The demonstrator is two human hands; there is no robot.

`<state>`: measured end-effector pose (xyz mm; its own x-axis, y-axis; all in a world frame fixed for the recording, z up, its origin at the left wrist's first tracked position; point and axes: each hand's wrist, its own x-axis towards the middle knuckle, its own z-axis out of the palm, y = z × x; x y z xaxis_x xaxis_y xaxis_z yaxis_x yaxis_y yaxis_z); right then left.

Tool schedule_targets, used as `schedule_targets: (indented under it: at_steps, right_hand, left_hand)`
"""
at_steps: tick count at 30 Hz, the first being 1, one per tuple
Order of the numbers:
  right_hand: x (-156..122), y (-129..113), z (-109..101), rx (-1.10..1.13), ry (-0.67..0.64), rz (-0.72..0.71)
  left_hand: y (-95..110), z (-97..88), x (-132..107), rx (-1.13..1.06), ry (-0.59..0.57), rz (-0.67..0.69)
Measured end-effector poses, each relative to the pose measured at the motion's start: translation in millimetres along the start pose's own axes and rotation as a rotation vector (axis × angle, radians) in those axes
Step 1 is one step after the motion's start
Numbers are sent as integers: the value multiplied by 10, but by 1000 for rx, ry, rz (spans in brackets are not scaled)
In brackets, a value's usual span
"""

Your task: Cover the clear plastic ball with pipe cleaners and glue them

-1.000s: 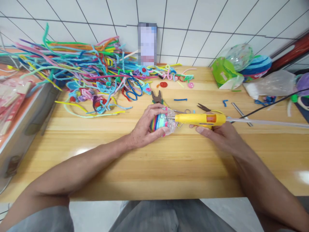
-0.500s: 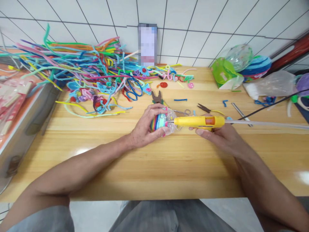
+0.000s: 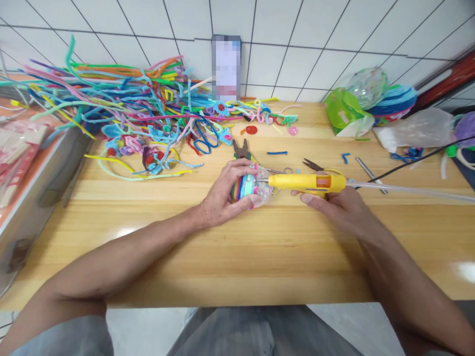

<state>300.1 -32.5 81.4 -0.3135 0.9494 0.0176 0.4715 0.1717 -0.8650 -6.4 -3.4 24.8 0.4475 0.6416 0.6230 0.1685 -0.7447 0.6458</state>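
My left hand (image 3: pixel 226 193) is wrapped round a small rainbow-striped craft piece (image 3: pixel 248 187) with a clear, lumpy right end. In my right hand (image 3: pixel 336 202) is a yellow hot glue gun (image 3: pixel 297 182), its metal nozzle pointing left and at the craft piece; whether it touches cannot be told. A long clear glue stick (image 3: pixel 404 190) runs out of the gun's back to the right. Pliers (image 3: pixel 242 148) lie just beyond my left hand. Dark-bladed pointed snips (image 3: pixel 312 164) with yellow handles lie behind the gun, partly hidden by it.
Many pipe cleaners (image 3: pixel 122 94) heap at the back left, with blue-handled scissors (image 3: pixel 207 137) at their edge. A phone (image 3: pixel 226 68) leans on the tiled wall. At the right are a green pack (image 3: pixel 343 111), a metal rod (image 3: pixel 371 175) and a black cord (image 3: pixel 411 163).
The glue gun has tipped slightly, its nozzle shifting a little upward over the craft piece. My left hand keeps the same hold.
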Motion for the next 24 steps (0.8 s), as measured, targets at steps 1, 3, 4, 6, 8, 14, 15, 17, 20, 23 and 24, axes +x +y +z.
schedule_targets:
  at_steps: [1,3,4,6,8,14,15,17,20,23,24]
  right_hand:
    - [3,-3,4,1,-7,1]
    - [4,-5,6,1,-40,2]
    - [4,-4,5,6,-56,-1]
    - [2,3,2,15,-80,-8]
    - [2,10,1,0,-77,-14]
    - [14,12,1,-86,-20,-44]
    - [12,17,-1,-87,-21,-44]
    - [3,30,-6,-70,-36,-36]
    - [-10,43,-18,-52,-60,-19]
    - [-17,43,-33,-67,-53,-10]
    - [-20,44,-38,-73,-51,-3]
  left_hand:
    - [-2,1,-1,-1,3,0]
    - [-7,3,-4,0,9,-3]
    - [-8,3,-5,0,9,-5]
    - [-9,3,-4,1,11,-4]
    - [-5,1,-1,4,11,-7]
    - [7,-1,1,-18,4,-14]
    - [5,0,0,-21,4,-11]
    - [-1,1,-4,-19,6,-9]
    - [-10,2,-7,-11,11,-6]
    - [-7,1,-4,-1,12,-8]
    - [-5,1,-3,1,11,-10]
